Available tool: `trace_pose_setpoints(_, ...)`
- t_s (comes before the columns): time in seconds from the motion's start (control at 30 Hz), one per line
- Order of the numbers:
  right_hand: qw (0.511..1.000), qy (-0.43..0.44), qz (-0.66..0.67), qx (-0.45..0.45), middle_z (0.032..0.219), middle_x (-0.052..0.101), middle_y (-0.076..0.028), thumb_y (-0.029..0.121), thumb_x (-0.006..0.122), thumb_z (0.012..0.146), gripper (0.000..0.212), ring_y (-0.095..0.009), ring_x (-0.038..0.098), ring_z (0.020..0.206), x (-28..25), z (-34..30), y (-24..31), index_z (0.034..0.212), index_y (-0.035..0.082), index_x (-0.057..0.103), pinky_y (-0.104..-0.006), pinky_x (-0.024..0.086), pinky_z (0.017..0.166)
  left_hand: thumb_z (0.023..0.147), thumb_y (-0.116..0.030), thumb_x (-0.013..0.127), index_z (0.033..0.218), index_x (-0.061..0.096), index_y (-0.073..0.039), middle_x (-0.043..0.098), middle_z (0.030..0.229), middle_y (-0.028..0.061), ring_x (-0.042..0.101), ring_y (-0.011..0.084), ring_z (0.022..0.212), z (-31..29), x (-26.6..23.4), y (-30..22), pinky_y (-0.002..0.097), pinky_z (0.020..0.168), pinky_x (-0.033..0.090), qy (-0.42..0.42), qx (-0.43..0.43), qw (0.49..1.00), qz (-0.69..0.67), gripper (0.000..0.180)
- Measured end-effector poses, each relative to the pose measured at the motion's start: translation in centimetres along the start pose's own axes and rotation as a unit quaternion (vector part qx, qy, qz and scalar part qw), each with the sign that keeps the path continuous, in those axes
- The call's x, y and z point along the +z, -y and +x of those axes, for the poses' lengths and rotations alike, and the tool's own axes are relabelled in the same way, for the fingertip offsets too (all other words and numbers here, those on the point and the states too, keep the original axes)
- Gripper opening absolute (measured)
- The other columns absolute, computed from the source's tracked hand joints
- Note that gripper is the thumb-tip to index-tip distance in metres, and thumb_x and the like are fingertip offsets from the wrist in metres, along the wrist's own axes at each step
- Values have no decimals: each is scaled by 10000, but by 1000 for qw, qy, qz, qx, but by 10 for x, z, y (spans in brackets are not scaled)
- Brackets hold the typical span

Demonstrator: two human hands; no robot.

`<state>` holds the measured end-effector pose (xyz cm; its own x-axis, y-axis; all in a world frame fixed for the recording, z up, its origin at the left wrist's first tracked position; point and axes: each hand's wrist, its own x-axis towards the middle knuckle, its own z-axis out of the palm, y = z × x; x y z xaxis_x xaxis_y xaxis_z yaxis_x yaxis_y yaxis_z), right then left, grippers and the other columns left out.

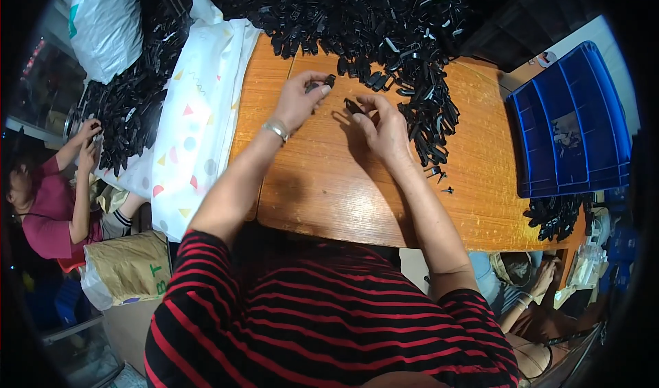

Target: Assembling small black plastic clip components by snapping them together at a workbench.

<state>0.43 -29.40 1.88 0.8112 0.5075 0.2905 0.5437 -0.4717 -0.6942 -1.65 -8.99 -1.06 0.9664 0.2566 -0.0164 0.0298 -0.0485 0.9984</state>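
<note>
Over the wooden table (pixel 329 192), my left hand (pixel 296 103) pinches a small black plastic piece (pixel 330 81) between thumb and fingers. A bracelet circles that wrist. My right hand (pixel 386 130), a little to the right, grips another small dark plastic piece (pixel 353 106) at its fingertips. The two pieces are apart; their exact kind is too small to make out. Just beyond both hands spreads a large heap of similar black plastic pieces (pixel 357 17), trailing down along the right side toward a few loose ones (pixel 439 174).
A blue plastic crate (pixel 513 144) stands at the right, with more black pieces (pixel 552 218) beside it. White patterned sheeting (pixel 195 106) covers the table's left part. Beyond it, a person in a pink top (pixel 51 206) handles another black pile (pixel 127 127). Another person's arm (pixel 518 309) shows lower right.
</note>
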Motion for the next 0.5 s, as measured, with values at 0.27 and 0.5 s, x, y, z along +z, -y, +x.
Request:
trace_pose_setpoints(0.27,982,-109,157,-10,910,632,-69,41,685,838,226,-90,596,659,5,-12,26,1050,-11,629,-217,489,583,908,-144,644,1140,581,-46,627,796,-10,531,32,572,-61,29,-23,153,493,396,20,-26,976,-217,259)
trace_pose_setpoints(0.5,983,-110,134,-54,892,608,-53,28,694,824,214,-82,602,655,5,-17,32,1027,-1,632,-211,484,559,919,-133,634,1157,588,-46,599,772,-39,498,7,582,-74,28,-34,142,474,382,8,8,981,-193,258)
